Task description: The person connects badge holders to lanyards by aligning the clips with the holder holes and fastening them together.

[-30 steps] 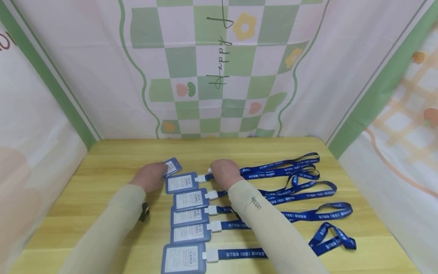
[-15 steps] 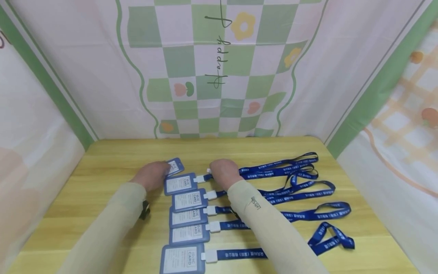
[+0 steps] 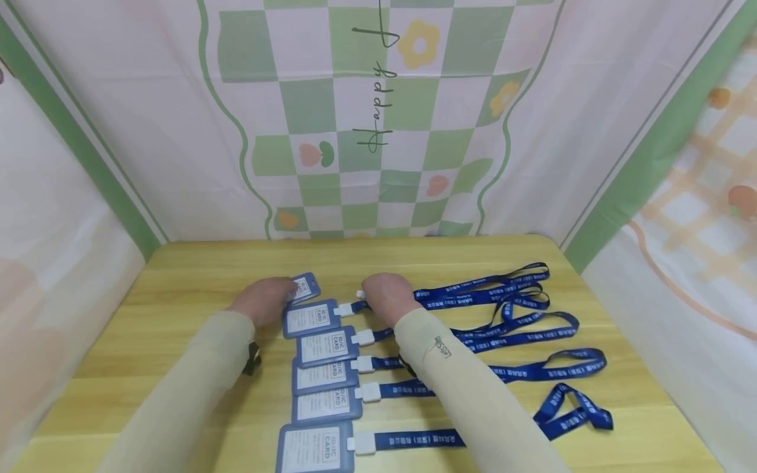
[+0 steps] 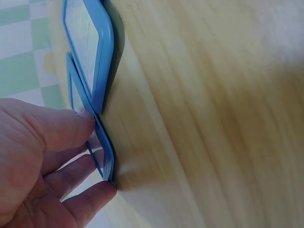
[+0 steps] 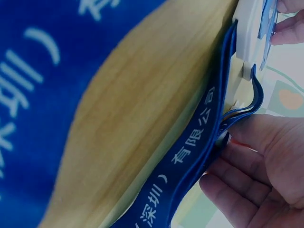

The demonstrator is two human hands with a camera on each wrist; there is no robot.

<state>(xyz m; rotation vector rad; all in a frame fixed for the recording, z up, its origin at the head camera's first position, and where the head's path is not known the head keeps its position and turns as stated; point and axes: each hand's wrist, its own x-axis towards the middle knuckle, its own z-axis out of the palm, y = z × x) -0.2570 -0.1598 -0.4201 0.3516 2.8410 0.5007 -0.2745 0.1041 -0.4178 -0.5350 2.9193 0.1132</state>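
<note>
At the far end of a column of blue-framed card holders, my left hand (image 3: 265, 301) pinches the topmost card holder (image 3: 306, 287), which lies tilted. In the left wrist view, the thumb is on one side of that holder (image 4: 108, 151) and fingertips are at its other edges. My right hand (image 3: 389, 297) grips the far blue lanyard (image 3: 455, 290) close to its white clip (image 3: 361, 294). From the right wrist view, thumb and fingers pinch the dark blue strap (image 5: 190, 142); part of the grip is hidden. The clip and pinched holder are apart.
Several more card holders, including the nearest one (image 3: 315, 448), lie in a column, some overlapping. White clips (image 3: 365, 442) join them to blue lanyards (image 3: 579, 364) stretched rightward. A printed curtain (image 3: 378, 118) stands behind the wooden table (image 3: 148, 295).
My left hand has slid the topmost card holder slightly right, toward the white clip. The right hand stays almost still on the lanyard; the head view has shifted a little.
</note>
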